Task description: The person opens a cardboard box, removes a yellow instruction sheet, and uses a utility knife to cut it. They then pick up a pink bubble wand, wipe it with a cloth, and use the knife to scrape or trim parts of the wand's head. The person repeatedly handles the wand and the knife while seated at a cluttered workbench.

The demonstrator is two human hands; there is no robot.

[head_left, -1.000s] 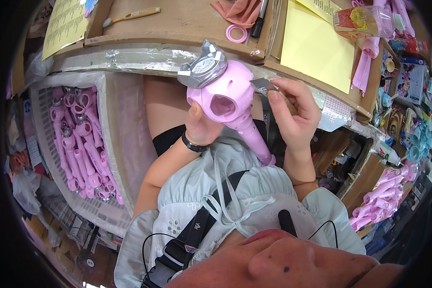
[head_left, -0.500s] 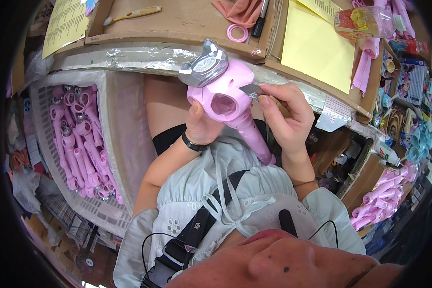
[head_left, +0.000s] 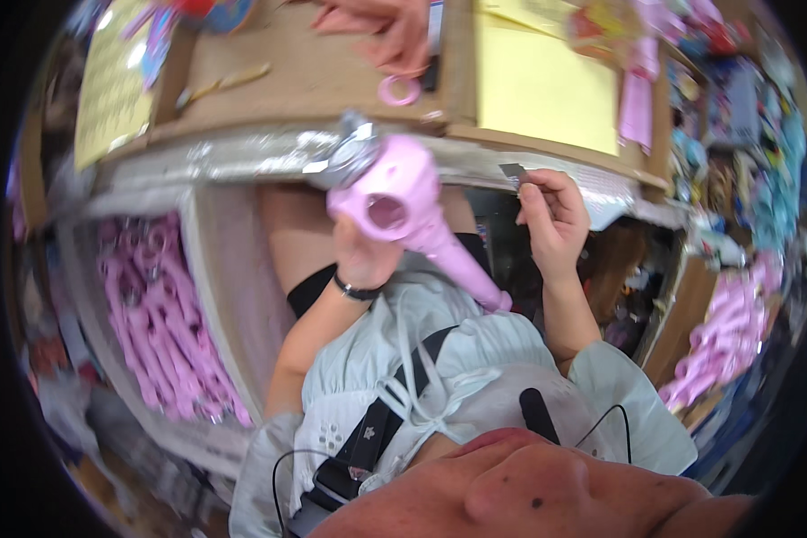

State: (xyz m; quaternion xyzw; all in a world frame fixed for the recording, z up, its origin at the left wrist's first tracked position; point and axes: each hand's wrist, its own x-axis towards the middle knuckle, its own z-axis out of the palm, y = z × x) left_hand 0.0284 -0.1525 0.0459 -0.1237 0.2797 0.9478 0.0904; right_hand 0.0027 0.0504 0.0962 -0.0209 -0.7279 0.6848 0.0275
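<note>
My left hand (head_left: pixel 364 256) grips a pink toy wand (head_left: pixel 411 176) by its round head, over my lap. A silver crown-shaped piece (head_left: pixel 353 154) sits on one side of the head, and a round opening shows in its front. The wand's handle slants down to the right, its end near my clothing. To the right of the wand and apart from it, my right hand (head_left: pixel 558 221) pinches a small grey blade (head_left: pixel 512 169) between thumb and fingers. The picture is somewhat blurred.
Ahead is a bench with cardboard trays (head_left: pixel 287 67) holding a brush (head_left: pixel 224 84), a pink ring (head_left: pixel 399 90), an orange-pink cloth (head_left: pixel 381 31) and yellow paper (head_left: pixel 547 94). A white crate (head_left: pixel 215 287) of pink wands stands left. More pink parts (head_left: pixel 726 327) lie right.
My right hand has drawn the blade away from the wand's head, and a gap now lies between them. The view has shifted; my left hand still holds the wand.
</note>
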